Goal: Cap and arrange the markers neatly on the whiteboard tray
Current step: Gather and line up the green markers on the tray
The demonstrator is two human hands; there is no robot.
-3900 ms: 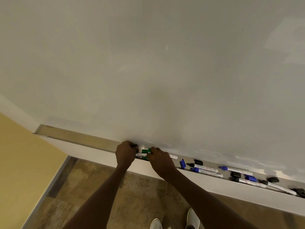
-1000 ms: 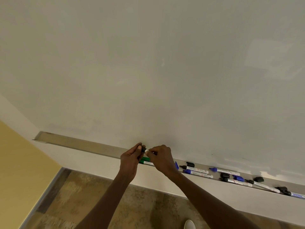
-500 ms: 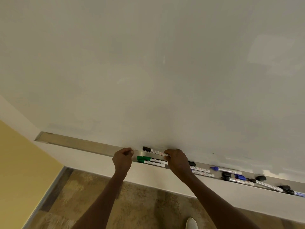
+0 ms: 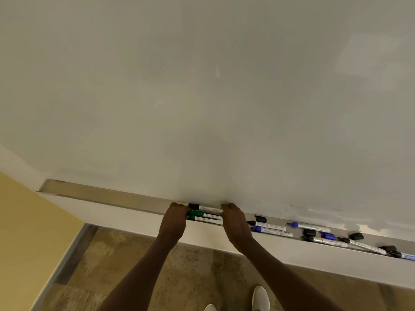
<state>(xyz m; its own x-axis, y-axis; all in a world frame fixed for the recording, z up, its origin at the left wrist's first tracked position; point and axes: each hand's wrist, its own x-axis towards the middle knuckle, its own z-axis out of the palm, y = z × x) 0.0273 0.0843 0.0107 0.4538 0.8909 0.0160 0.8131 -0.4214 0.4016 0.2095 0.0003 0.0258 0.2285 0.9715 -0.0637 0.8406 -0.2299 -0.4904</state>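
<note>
Three capped markers lie side by side on the whiteboard tray [image 4: 101, 195]: a black-capped marker [image 4: 205, 207] at the back and two green-capped markers [image 4: 203, 216] in front of it. My left hand [image 4: 174, 217] is curled against their cap ends. My right hand [image 4: 233, 221] covers their tail ends. Right of my hands lie two blue markers [image 4: 270, 229], a loose black cap [image 4: 260, 219], another blue marker [image 4: 308, 226], and a mixed cluster of markers and caps [image 4: 330, 240].
The whiteboard [image 4: 202, 97] fills the upper view. The tray's left stretch holds nothing up to its end [image 4: 48, 186]. A yellow wall [image 4: 27, 232] is at the left, and a tiled floor with my white shoes [image 4: 260, 298] lies below.
The black-capped marker went from my hands down onto the tray behind the green ones. Both hands have closed in on the ends of the three markers.
</note>
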